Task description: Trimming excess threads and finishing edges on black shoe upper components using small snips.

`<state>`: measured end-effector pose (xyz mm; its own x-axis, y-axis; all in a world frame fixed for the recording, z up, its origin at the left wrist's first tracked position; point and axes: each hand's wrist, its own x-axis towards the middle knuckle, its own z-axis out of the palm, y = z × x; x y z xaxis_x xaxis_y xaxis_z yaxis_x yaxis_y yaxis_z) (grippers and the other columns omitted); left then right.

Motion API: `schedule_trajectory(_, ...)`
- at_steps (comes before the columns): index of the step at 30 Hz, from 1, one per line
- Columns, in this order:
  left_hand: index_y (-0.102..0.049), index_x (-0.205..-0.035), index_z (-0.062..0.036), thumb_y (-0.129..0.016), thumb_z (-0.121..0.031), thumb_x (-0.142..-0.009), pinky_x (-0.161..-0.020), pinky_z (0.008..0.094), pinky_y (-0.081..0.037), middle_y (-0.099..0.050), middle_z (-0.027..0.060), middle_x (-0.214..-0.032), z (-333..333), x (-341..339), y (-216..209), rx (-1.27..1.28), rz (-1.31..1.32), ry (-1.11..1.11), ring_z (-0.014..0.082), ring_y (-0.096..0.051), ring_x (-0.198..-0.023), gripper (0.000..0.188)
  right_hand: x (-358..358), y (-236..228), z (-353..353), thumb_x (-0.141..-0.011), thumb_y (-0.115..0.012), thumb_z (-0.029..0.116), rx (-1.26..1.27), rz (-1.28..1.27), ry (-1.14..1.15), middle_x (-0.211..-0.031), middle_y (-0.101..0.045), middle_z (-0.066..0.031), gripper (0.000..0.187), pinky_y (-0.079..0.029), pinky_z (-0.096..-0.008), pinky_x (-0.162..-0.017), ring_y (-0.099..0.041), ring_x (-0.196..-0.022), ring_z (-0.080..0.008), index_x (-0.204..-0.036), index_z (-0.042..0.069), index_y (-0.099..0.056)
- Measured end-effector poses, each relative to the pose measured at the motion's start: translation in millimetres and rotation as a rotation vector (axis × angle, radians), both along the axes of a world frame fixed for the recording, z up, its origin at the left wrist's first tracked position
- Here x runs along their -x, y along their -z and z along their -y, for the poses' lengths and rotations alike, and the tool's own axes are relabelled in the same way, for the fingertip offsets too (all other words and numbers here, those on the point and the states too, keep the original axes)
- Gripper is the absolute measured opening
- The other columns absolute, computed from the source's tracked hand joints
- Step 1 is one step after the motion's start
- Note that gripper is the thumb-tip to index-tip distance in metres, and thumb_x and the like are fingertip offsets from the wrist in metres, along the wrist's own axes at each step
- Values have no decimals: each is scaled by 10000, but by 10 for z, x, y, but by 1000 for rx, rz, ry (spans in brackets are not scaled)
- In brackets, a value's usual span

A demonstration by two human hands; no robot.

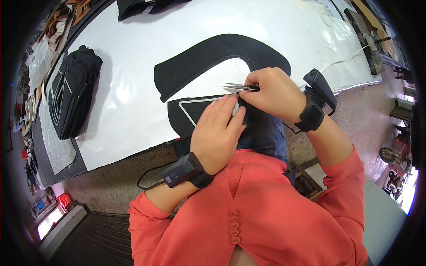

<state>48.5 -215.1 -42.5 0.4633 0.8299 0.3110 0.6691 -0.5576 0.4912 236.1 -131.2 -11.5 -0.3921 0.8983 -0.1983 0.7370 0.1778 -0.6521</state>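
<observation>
- Left hand (pixel 216 133) lies flat, unclenched, on a white-striped black piece (pixel 178 124) at the near edge of the tabletop (pixel 128 93).
- Right hand (pixel 277 94), just beside it, is clamped on a black-handled pointed tool (pixel 252 88), aimed left.
- Stack of black pieces (pixel 77 91) well apart, leftward.

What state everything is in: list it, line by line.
Snips: blades slightly apart
Black piece with white strip: lying flat, partly covered
Left hand: palm down on that piece
Right hand: closed around the snips
Curved black piece: lying flat
Stack of black pieces: layered
Left wrist device: strapped on
Right wrist device: strapped on
</observation>
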Motion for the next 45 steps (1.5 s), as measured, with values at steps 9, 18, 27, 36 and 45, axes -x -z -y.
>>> schedule_trajectory(9, -668, -1125, 1, -721, -32, -812, -1008, 470, -495, -624, 172, -1257, -40, -52, 10, -73, -52, -1, 357, -615, -1160, 320, -212, -72, -51, -804, -724, 237, 172, -38, 42, -712, -671, -195, 263, -537, -391, -661, -687, -685, -338, -837, -24, -722)
schedule_trajectory(18, -664, -1108, 6, -671, 10, -798, -1016, 470, -492, -623, 173, -1253, -80, -145, 63, -107, -23, 30, 359, -611, -1162, 310, -180, -35, -56, -765, -696, 227, 80, 12, 45, -708, -658, -210, 252, -536, -403, -663, -669, -689, -367, -831, -15, -726)
schedule_trajectory(27, -644, -1079, -12, -603, -16, -812, -1025, 471, -484, -628, 166, -1235, -150, -198, -32, -126, -100, 50, 353, -598, -1179, 270, -312, 7, -124, -760, -693, 221, 15, -45, -39, -731, -664, -210, 240, -533, -419, -670, -663, -702, -379, -828, -6, -728)
schedule_trajectory(36, -631, -1047, -38, -600, -43, -814, -1042, 492, -460, -632, 112, -1234, -195, -214, -53, -140, -196, 75, 341, -559, -1235, 235, -302, 9, -186, -761, -702, 237, 10, 27, -48, -743, -671, -205, 257, -531, -409, -668, -670, -709, -370, -847, -3, -733)
schedule_trajectory(45, -626, -1069, -52, -605, -47, -831, -1056, 495, -439, -634, 93, -1223, -244, -294, -42, -168, -185, 52, 329, -553, -1246, 239, -361, 32, -338, -762, -701, 205, 47, -17, -139, -707, -655, -169, 245, -495, -344, -626, -621, -633, -247, -845, -25, -709)
